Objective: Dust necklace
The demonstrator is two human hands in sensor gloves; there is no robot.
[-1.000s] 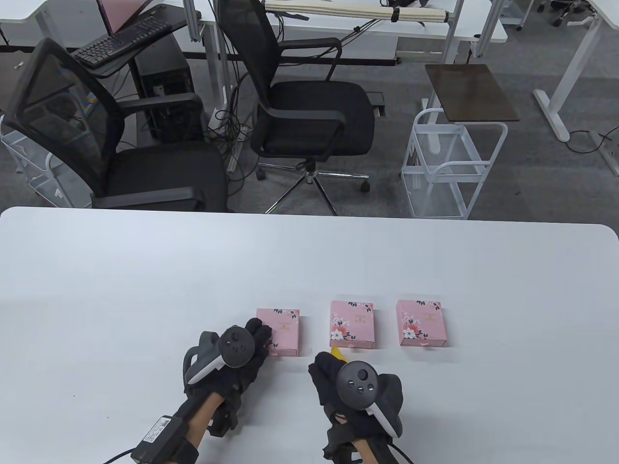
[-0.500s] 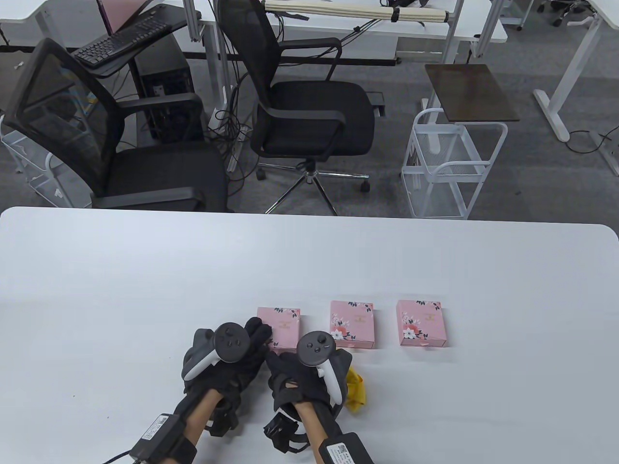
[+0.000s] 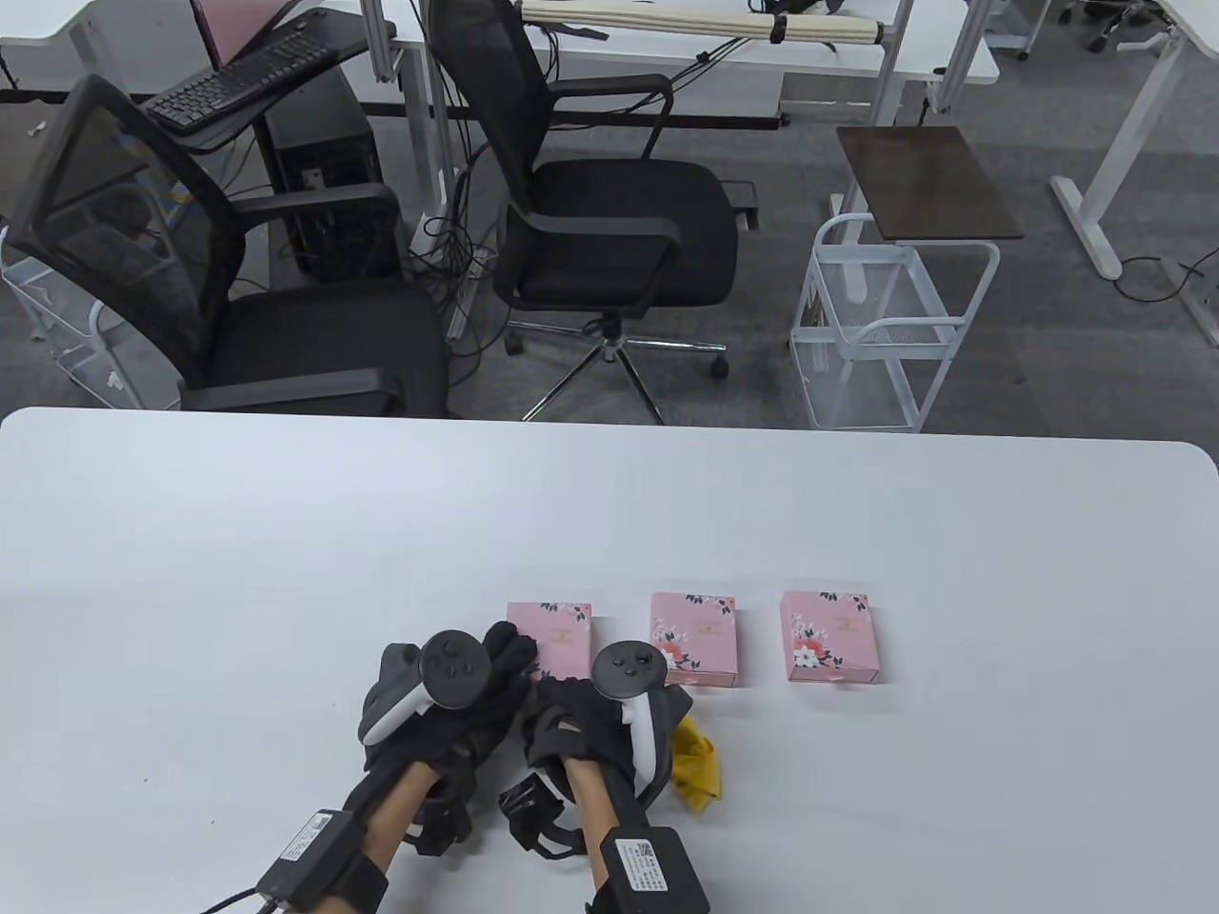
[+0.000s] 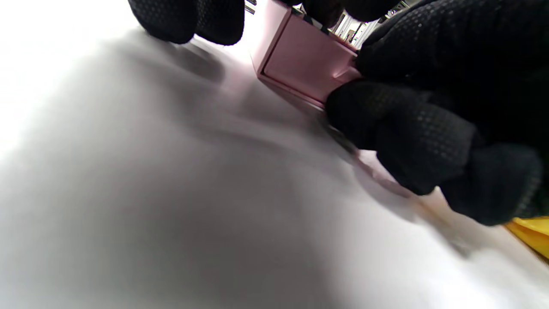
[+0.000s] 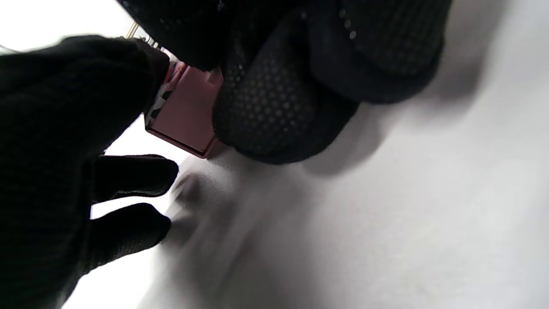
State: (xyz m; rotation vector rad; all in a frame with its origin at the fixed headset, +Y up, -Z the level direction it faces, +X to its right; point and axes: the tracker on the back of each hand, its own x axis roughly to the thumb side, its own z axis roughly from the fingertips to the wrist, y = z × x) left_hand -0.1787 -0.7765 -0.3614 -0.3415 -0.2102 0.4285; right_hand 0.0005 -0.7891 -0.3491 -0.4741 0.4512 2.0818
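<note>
two black office chairs (image 3: 590,238), white wire cart (image 3: 890,328), keyboard (image 3: 233,86)

High table view downward; wrist views close, low, sharing leftmost pink box (image 3: 562,640).

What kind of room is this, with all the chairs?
Most likely an office or a lab workroom. Black swivel chairs stand on grey carpet, a keyboard sits on a desk beside a computer tower, and more white desks fill the back.

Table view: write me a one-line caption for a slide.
Both gloved hands, left hand and right hand, meet at the leftmost pink box of three; a yellow cloth lies beside the right wrist.
</note>
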